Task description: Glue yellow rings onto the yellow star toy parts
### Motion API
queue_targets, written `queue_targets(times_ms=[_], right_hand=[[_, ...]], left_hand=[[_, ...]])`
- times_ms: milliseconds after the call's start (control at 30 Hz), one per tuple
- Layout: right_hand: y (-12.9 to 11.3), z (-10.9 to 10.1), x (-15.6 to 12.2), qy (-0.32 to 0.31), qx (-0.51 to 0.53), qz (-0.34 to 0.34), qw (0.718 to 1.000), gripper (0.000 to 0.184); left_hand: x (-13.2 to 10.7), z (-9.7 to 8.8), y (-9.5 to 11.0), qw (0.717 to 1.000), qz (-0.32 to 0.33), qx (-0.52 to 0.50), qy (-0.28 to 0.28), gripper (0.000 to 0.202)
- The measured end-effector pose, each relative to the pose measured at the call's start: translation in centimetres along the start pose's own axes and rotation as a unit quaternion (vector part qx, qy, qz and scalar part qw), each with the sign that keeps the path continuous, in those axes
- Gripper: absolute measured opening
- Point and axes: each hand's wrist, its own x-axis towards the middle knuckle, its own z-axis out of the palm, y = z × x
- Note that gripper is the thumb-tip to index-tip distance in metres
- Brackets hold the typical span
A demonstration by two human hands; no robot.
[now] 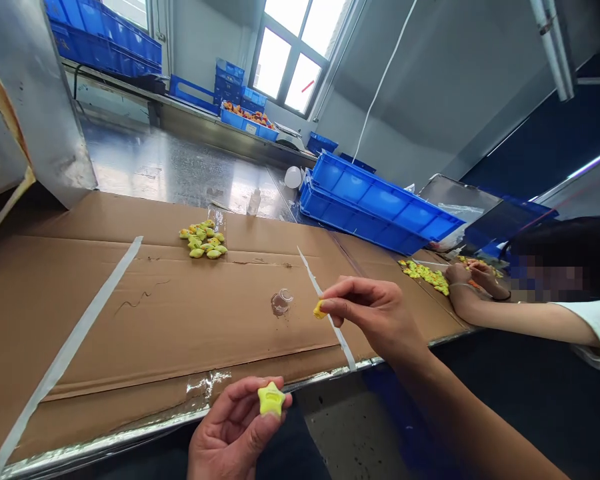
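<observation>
My left hand (235, 430) pinches a pale yellow star-shaped piece (271, 400) by its lower edge, just off the front of the bench. A shallow recess shows in the star's face. Up and to the right, my right hand (367, 310) holds a small yellow piece (319, 309) between thumb and fingertips; its exact kind is too small to tell. Left of that hand, a small clear cup (283, 300) rests on the cardboard with a dark wet-looking patch beside it. Farther back lies a cluster of small yellow-green pieces (203, 239).
Cardboard (145, 333) with white tape strips (87, 327) covers the bench. Stacked blue crates (375, 203) stand behind it, near a small clear bottle (254, 202). At right, a co-worker's hands (463, 280) are over more yellow pieces (425, 275). A metal housing (60, 100) rises at left.
</observation>
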Motion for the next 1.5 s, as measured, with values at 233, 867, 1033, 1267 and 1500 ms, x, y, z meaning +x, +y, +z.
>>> queue_targets(times_ms=[233,867,1033,1267,1500], right_hand=[[-1.7,3.6,-3.3,-0.065,0.129,0.042,0.989,0.003],[-0.8,5.4,-3.7,-0.107,0.076,0.014,0.991,0.001],[-0.9,5.4,-3.7,-0.109,0.05,0.003,0.993,0.003],[-0.9,5.4,-3.7,-0.119,0.011,-0.01,0.993,0.007],[-0.8,5.2,-3.7,-0.143,-0.053,-0.058,0.987,0.003]], left_hand=[[-0.4,0.3,-0.2,0.999,0.026,-0.034,-0.031,0.031],[-1.0,0.1,0.2,0.996,0.068,-0.036,-0.045,0.026],[-1.0,0.1,0.3,0.996,0.07,-0.034,-0.044,0.026],[-1.1,0.1,0.3,0.996,0.073,-0.036,-0.038,0.024],[-1.3,0.3,0.4,0.995,0.093,-0.01,-0.021,0.024]])
